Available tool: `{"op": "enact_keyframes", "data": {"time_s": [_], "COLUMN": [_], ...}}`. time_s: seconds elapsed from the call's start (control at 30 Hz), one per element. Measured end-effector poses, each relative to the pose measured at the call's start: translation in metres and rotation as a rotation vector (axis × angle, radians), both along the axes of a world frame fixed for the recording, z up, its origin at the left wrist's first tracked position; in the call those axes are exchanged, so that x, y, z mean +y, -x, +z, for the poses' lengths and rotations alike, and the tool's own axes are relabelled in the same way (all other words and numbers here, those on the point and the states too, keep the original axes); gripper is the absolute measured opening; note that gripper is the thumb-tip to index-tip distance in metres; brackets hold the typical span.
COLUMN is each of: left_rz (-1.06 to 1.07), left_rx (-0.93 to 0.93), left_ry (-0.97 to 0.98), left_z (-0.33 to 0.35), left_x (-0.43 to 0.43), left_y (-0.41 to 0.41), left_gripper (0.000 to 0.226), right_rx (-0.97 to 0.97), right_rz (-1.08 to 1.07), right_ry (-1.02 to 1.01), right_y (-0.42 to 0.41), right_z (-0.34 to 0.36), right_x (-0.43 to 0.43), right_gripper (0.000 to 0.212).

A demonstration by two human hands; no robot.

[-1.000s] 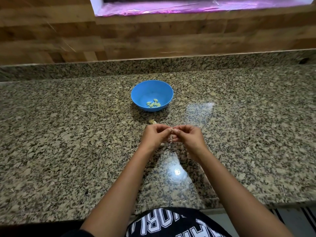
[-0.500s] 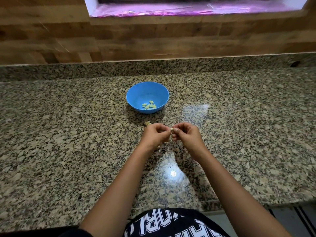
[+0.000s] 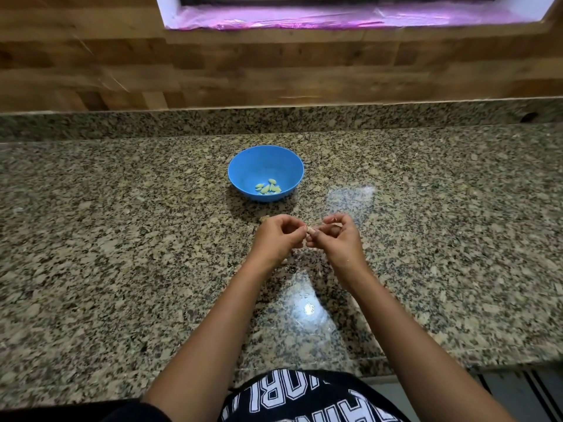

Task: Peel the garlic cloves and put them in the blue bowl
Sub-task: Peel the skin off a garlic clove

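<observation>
A blue bowl (image 3: pixel 240 172) stands on the granite counter with several pale peeled cloves (image 3: pixel 268 188) at its bottom. Just in front of it, my left hand (image 3: pixel 275 239) and my right hand (image 3: pixel 338 239) meet above the counter. Both pinch a small garlic clove (image 3: pixel 310 230) between their fingertips, the other fingers curled. Most of the clove is hidden by the fingers. A small pale bit, a clove or a piece of skin (image 3: pixel 264 219), lies on the counter just beyond my left hand.
The speckled granite counter (image 3: pixel 122 254) runs wide to both sides, with a low granite upstand and a wooden wall behind. The counter's front edge (image 3: pixel 457 365) is close to my body. Another pale scrap (image 3: pixel 285 261) lies under my left wrist.
Both hands stay together on the clove, fingers working at it. The right hand's fingers have lifted slightly. The camera view has shifted a little; the bowl has not moved.
</observation>
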State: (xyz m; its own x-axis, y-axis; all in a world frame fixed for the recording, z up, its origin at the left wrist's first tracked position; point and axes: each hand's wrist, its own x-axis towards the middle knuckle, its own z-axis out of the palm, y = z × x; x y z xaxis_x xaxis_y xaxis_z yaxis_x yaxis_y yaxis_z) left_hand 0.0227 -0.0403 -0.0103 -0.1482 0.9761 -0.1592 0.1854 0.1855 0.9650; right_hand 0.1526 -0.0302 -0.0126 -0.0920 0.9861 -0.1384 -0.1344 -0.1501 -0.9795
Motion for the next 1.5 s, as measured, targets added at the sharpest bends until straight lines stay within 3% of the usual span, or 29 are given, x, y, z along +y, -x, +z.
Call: {"op": "enact_keyframes", "data": {"time_s": [0.07, 0.23, 0.33, 0.4, 0.53, 0.7, 0.9, 1.07, 1.23, 1.3, 1.43, 1.5], "left_rz": [0.008, 0.079, 0.103, 0.120, 0.062, -0.048, -0.106, -0.124, -0.062, -0.002, 0.092, 0.118], "left_rx": [-0.068, -0.450, -0.566, -0.497, -0.142, 0.297, 0.384, 0.254, -0.197, -0.348, -0.499, -0.421], "left_ry": [0.033, 0.194, 0.190, 0.115, -0.040, -0.185, -0.228, -0.150, -0.014, 0.052, 0.190, 0.199], "left_z": [0.000, 0.008, 0.011, 0.009, 0.004, 0.005, 0.006, 0.003, 0.001, -0.002, -0.006, -0.006], "left_x": [0.002, 0.002, 0.001, 0.001, 0.000, 0.000, -0.001, -0.002, -0.004, -0.004, 0.001, 0.003], "left_y": [-0.001, -0.008, -0.009, -0.010, -0.009, -0.006, -0.009, -0.007, -0.002, -0.001, 0.006, 0.011], "left_gripper": [0.002, 0.007, 0.004, 0.009, 0.020, 0.016, 0.030, 0.035, 0.029, 0.029, 0.022, 0.013], "right_rx": [0.013, -0.041, -0.042, -0.066, -0.102, -0.103, -0.165, -0.139, -0.092, -0.200, -0.641, -0.805], "right_rz": [-0.007, -0.013, -0.005, -0.002, 0.007, 0.016, 0.028, 0.051, 0.150, 0.151, 0.168, 0.193], "right_ry": [-0.018, -0.056, -0.066, -0.083, -0.085, -0.054, -0.058, 0.037, 0.134, 0.113, -0.025, -0.101], "right_y": [0.000, -0.001, -0.001, 0.000, 0.000, -0.002, -0.005, -0.009, -0.010, -0.008, -0.003, 0.000], "right_z": [0.002, 0.001, 0.001, 0.001, 0.001, 0.001, 0.000, 0.000, 0.011, 0.011, 0.006, 0.004], "right_x": [0.000, -0.002, -0.001, 0.000, 0.002, 0.004, 0.005, 0.006, 0.008, 0.009, 0.016, 0.020], "right_gripper": [0.032, 0.038, 0.037, 0.037, 0.037, 0.039, 0.040, 0.031, 0.017, 0.017, 0.025, 0.027]}}
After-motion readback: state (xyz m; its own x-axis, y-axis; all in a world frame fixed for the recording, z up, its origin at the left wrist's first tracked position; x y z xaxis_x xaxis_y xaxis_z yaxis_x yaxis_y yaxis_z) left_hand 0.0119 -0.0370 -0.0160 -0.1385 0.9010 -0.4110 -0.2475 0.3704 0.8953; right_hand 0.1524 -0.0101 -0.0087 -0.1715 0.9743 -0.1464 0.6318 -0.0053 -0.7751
